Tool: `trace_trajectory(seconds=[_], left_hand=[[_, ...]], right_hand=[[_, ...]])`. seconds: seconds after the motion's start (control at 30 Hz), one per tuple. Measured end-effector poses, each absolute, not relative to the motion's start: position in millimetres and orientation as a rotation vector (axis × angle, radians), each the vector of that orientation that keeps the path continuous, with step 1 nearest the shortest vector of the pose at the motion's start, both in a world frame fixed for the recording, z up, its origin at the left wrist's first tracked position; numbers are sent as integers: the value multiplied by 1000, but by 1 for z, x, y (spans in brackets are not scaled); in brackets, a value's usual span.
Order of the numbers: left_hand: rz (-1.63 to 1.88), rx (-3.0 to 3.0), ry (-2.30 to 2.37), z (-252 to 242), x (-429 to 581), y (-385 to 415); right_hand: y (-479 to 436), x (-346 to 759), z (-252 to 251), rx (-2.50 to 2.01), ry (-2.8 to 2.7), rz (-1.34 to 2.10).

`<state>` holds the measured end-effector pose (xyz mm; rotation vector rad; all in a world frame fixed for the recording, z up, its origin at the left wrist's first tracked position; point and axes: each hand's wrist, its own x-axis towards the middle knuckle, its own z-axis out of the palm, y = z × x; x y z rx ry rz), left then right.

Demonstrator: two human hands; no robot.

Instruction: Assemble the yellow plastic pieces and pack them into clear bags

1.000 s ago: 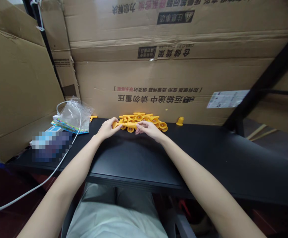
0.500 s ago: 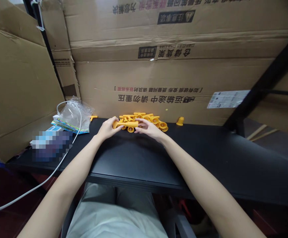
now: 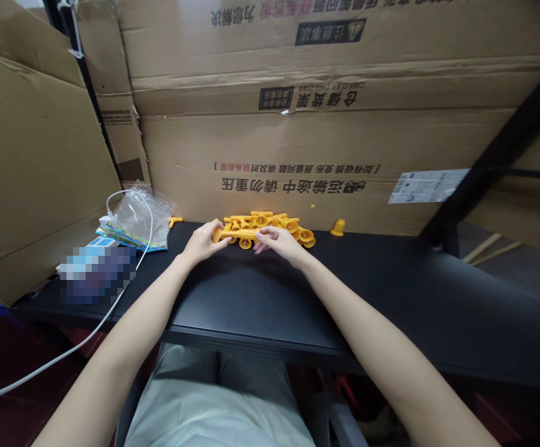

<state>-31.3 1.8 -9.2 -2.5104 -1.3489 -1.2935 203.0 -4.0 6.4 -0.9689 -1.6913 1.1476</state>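
Observation:
A long yellow plastic piece (image 3: 239, 234) lies level between my two hands, just in front of a pile of yellow plastic parts (image 3: 274, 225) at the back of the black table (image 3: 251, 298). My left hand (image 3: 202, 241) is closed round its left end. My right hand (image 3: 277, 241) pinches its right end with the fingertips. Both hands hover close above the tabletop.
A single yellow part (image 3: 337, 228) stands right of the pile and another small one (image 3: 175, 220) lies to the left. A clear plastic bag (image 3: 140, 217) on coloured sheets, a white cable (image 3: 112, 298) and a blurred-out object (image 3: 95, 273) occupy the left end. Cardboard boxes (image 3: 298, 143) wall the back.
The yellow piece stays held between both hands. My right hand's fingers shifted slightly along its right end; the hands remain in the same place.

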Motion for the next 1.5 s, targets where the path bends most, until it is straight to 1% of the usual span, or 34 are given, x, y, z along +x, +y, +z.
trace_trajectory(seconds=[0.3,1.0,1.3,1.5], left_hand=[[-1279,-2507,-1404,-11,-32,3],[-1205,-2397,-1367,-12,-29,1],[-1200,-2416,-1386,-10,-33,3],[-1221,-2408,-1405,-8,-33,2]], right_hand=[[-2,204,3,-1025,-1700,1173],[1,205,-2,-907,-1698,1133],[4,202,-5,-1055,-1680,1147],[7,203,-8,-951,-1712,1075]])
